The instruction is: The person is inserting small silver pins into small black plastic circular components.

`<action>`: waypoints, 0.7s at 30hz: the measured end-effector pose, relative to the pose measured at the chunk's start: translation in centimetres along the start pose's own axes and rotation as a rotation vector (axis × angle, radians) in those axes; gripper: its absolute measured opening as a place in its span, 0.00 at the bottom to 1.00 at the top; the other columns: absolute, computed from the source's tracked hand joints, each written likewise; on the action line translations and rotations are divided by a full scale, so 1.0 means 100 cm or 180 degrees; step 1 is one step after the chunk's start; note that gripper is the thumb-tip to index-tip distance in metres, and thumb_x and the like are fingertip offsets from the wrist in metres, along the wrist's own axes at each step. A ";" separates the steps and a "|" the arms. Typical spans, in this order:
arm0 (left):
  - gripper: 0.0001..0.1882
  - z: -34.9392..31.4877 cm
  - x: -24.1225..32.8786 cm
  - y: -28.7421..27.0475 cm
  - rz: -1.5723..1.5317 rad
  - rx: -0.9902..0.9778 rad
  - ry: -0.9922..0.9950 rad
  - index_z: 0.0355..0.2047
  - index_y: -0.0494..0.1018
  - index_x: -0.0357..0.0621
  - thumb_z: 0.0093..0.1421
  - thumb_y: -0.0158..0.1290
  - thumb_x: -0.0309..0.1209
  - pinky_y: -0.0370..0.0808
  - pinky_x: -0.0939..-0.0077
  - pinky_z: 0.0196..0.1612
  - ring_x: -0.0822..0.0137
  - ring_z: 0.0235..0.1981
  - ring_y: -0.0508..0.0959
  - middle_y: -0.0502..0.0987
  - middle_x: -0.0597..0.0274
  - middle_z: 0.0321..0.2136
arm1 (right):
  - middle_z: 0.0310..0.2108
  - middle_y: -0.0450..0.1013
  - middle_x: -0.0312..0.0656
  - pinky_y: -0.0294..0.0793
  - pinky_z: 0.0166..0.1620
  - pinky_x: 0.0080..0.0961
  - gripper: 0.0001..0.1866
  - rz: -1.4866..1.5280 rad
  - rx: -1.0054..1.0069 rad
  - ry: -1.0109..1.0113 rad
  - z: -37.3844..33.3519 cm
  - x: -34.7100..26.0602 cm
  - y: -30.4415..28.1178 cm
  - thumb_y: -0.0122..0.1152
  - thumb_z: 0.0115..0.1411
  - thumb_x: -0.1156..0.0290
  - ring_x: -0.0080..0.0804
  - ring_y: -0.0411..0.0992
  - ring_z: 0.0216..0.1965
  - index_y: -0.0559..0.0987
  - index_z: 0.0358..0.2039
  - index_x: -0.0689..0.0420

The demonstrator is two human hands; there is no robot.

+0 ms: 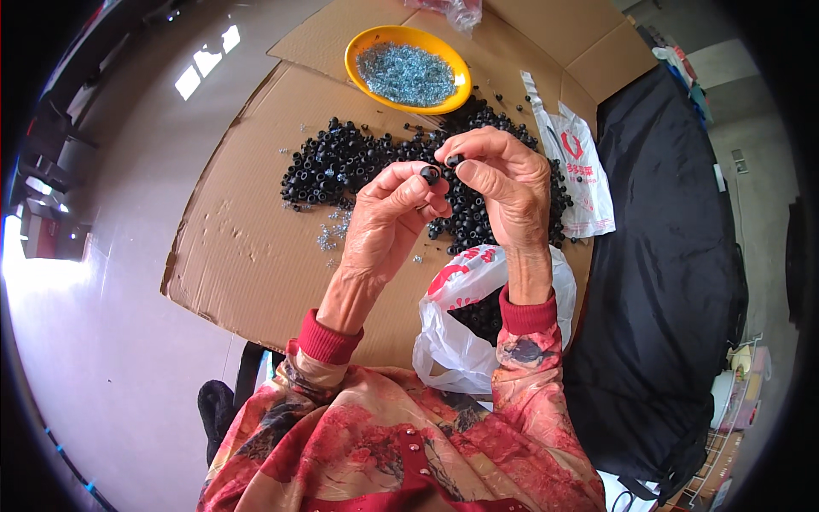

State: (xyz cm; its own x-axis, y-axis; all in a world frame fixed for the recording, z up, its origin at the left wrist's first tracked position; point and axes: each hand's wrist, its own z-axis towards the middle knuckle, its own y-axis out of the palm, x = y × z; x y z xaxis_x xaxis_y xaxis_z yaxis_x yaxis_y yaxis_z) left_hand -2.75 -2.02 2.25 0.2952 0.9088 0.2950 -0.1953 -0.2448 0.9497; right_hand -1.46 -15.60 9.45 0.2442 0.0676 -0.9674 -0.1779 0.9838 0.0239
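Observation:
My left hand [388,209] pinches a small hollow black cap [430,175] between thumb and fingertips, its open end showing. Close beside it, my right hand [510,183] holds a small round black piece [455,160] between thumb and index finger. The two pieces are a short gap apart. Both hands are raised over a spread heap of small black plastic parts [328,162]. Small shiny pieces [334,230], too fine to name surely, lie scattered at the heap's near left side.
A yellow bowl [461,85] with many tiny bluish shiny pieces [401,72] stands at the far side of the cardboard sheet [235,230]. An open white plastic bag [435,341] with black parts sits near me. Another white bag [589,200] lies flat by black fabric [657,282] at right.

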 end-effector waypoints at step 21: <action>0.09 -0.002 -0.003 0.004 0.0311 0.0177 0.0236 0.35 0.71 0.35 0.54 0.55 0.25 0.74 0.76 0.37 0.69 0.29 0.75 0.75 0.60 0.31 | 0.30 0.72 0.38 0.70 0.34 0.15 0.06 -0.0148 0.0124 -0.0094 -0.009 0.009 0.009 0.62 0.49 0.77 0.20 0.69 0.29 0.77 0.29 0.61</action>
State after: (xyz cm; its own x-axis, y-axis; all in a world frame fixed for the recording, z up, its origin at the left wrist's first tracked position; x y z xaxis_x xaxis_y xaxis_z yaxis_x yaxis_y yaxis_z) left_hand -3.10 -2.35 2.57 0.2069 0.9017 0.3797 -0.1668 -0.3499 0.9218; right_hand -2.28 -14.83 8.37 0.2793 0.0260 -0.9598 -0.1285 0.9916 -0.0105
